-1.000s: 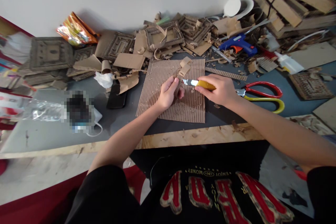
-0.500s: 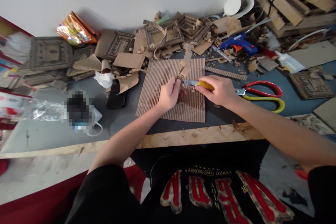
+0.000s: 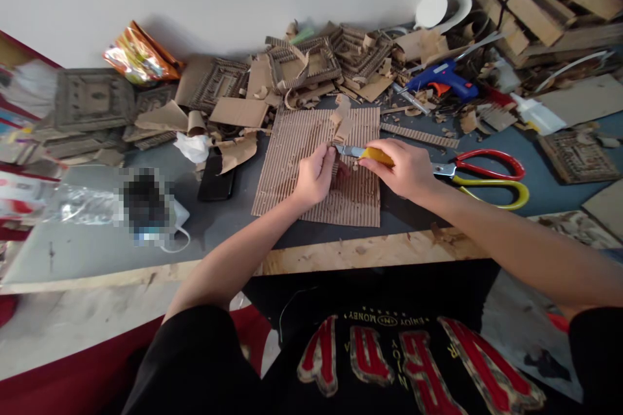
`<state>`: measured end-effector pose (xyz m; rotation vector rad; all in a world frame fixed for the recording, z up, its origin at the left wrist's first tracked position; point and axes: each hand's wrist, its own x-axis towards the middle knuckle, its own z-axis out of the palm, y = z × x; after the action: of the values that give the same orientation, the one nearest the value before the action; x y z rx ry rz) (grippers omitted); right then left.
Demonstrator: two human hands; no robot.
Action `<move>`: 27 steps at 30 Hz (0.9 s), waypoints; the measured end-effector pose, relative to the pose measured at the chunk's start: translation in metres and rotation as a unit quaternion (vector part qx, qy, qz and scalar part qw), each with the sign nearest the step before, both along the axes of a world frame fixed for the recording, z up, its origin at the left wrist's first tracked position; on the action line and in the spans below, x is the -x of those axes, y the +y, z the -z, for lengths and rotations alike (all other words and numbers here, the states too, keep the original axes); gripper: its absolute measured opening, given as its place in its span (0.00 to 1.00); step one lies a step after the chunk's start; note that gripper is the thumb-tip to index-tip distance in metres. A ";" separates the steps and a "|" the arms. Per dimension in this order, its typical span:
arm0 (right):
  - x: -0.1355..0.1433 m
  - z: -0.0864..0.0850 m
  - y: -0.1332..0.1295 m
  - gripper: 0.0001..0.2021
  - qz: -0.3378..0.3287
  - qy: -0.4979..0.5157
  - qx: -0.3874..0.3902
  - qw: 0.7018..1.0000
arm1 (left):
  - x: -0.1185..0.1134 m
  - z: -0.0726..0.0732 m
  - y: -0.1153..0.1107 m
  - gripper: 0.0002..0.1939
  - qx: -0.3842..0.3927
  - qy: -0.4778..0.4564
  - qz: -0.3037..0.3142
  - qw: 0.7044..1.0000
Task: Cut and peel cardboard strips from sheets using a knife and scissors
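Note:
My right hand (image 3: 406,168) is closed round a yellow utility knife (image 3: 377,156), its blade pointing left toward my other hand. My left hand (image 3: 316,174) pinches a small cardboard piece (image 3: 335,168), mostly hidden by the fingers. The blade meets the piece at the fingertips. A peeled, curling paper strip (image 3: 343,126) rises just beyond the blade. Under both lies a corrugated cardboard sheet (image 3: 280,165) with its ridges showing and small scraps on it.
Scissors (image 3: 491,165) with red and yellow handles lie beyond my right wrist. A blue glue gun (image 3: 445,80), cardboard frames (image 3: 304,65) and scraps line the back. A black phone (image 3: 217,178) and white mask (image 3: 180,214) are at left.
The knife and my right hand have shifted slightly left, bringing the blade closer to my left fingertips. The curled paper strip has moved a little. My left hand stays nearly in place.

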<state>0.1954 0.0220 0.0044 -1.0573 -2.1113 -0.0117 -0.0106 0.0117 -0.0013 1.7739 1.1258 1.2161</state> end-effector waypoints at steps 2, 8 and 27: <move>-0.001 -0.001 0.001 0.19 0.006 0.020 0.002 1.000 | 0.000 -0.001 0.000 0.20 0.003 -0.005 -0.001 1.000; -0.012 -0.008 0.012 0.17 0.088 0.067 -0.005 0.994 | 0.000 0.006 0.002 0.21 0.012 -0.028 -0.026 0.999; 0.002 0.001 0.009 0.04 -0.088 0.026 -0.141 0.986 | -0.004 0.001 -0.009 0.19 -0.260 0.272 -0.070 0.924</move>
<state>0.1938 0.0306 0.0030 -0.6943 -2.0753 -0.1897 -0.0071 0.0024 -0.0026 2.5877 1.3325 1.2129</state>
